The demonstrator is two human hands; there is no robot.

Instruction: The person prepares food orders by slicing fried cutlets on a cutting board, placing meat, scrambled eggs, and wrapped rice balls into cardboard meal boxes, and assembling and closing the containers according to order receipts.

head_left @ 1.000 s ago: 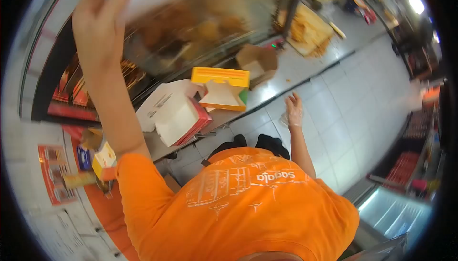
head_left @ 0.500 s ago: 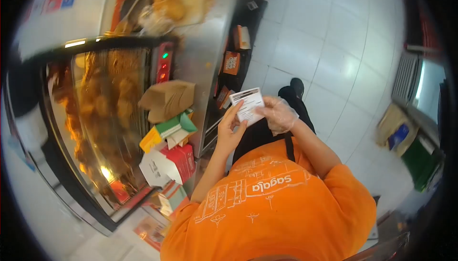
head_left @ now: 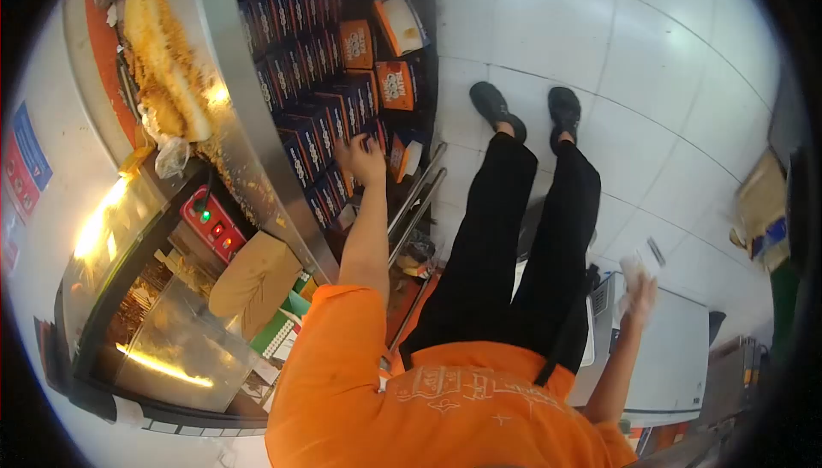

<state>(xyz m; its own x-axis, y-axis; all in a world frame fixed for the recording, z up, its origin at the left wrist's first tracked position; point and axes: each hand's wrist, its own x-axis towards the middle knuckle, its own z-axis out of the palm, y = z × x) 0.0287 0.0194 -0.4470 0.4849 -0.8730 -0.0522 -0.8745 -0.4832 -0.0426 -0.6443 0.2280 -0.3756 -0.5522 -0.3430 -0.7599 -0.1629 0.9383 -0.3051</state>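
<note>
My left hand [head_left: 366, 160] reaches down at the left, in front of shelved dark-blue boxes [head_left: 330, 130]. Its fingers are somewhat blurred but look spread apart; whether they touch a box I cannot tell. Close by it are orange-and-white cartons, one a tilted carton [head_left: 406, 156] and another an orange-faced box [head_left: 395, 85]. Out to the right, my right hand [head_left: 638, 295], in a clear plastic glove, is closed on a white printed slip [head_left: 644, 261], smeared by motion.
A steel counter [head_left: 248, 83] with crumbs runs along the left above the shelf. Below it stand a lit glass warming cabinet [head_left: 171, 322] and a brown paper bag [head_left: 257, 284]. Metal rails [head_left: 419, 202] edge the shelf. At right is a grey-white cabinet [head_left: 672, 348].
My hands have parted. The left let go of the white slip and moved to the shelf boxes; the right carried the slip off to the right. The view has shifted toward the shelf.
</note>
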